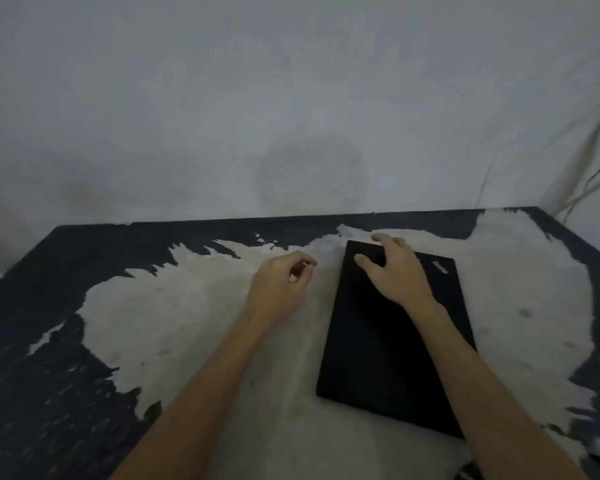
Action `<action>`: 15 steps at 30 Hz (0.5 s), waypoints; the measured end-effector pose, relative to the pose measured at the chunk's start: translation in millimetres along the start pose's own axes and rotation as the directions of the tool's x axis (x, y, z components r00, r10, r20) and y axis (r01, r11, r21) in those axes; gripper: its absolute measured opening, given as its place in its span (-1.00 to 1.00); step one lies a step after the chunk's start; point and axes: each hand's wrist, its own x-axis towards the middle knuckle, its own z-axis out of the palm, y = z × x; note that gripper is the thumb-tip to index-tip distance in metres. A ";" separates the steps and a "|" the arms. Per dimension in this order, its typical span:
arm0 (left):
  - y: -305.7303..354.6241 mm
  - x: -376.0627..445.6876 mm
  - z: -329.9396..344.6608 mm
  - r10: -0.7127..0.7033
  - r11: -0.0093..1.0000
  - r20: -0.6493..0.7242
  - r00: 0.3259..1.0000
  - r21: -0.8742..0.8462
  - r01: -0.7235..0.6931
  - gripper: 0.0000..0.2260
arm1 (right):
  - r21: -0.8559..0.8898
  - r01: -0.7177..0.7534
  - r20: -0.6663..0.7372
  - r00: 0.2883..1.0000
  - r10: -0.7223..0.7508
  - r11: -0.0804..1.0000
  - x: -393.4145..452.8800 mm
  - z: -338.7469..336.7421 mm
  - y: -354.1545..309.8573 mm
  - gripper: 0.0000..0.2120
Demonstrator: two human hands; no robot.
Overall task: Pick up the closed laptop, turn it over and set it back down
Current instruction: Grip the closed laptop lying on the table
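A closed black laptop (378,348) lies flat on the table, right of centre, its long side running away from me, with a small logo near its far right corner. My right hand (394,271) rests palm down on the laptop's far end, fingers spread, fingertips reaching its far edge. Just left of the laptop's far left corner, my left hand (279,287) hovers over the table with its fingers loosely curled and nothing in it. It does not touch the laptop.
The table (187,323) has a dark top with a large worn pale patch in the middle. A pale wall (291,116) stands right behind its far edge. Cables (593,174) hang at the far right.
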 end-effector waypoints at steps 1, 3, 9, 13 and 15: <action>4.5 4.0 9.3 -0.007 0.999 0.020 1.000 -0.034 0.007 -0.88 | -0.014 -0.031 -0.032 0.999 0.031 0.999 1.1 -7.6 9.5 -0.41; 12.7 10.8 22.3 -0.022 0.997 0.042 0.999 -0.076 0.025 -0.88 | -0.074 -0.103 -0.079 0.992 0.097 0.992 2.7 -19.3 26.8 -0.41; 34.1 37.3 61.8 -0.064 0.985 0.115 0.991 -0.154 0.082 -0.81 | -0.143 -0.252 -0.106 0.965 0.238 0.957 5.4 -40.8 67.4 -0.36; 37.8 45.0 78.8 -0.130 0.979 0.184 0.974 -0.134 0.156 -0.68 | -0.065 -0.294 -0.055 0.955 0.291 0.954 9.3 -36.6 80.0 -0.31; 36.9 48.7 85.5 -0.171 0.974 0.209 0.963 -0.113 0.197 -0.63 | -0.056 -0.283 -0.045 0.959 0.281 0.957 11.9 -36.0 83.4 -0.33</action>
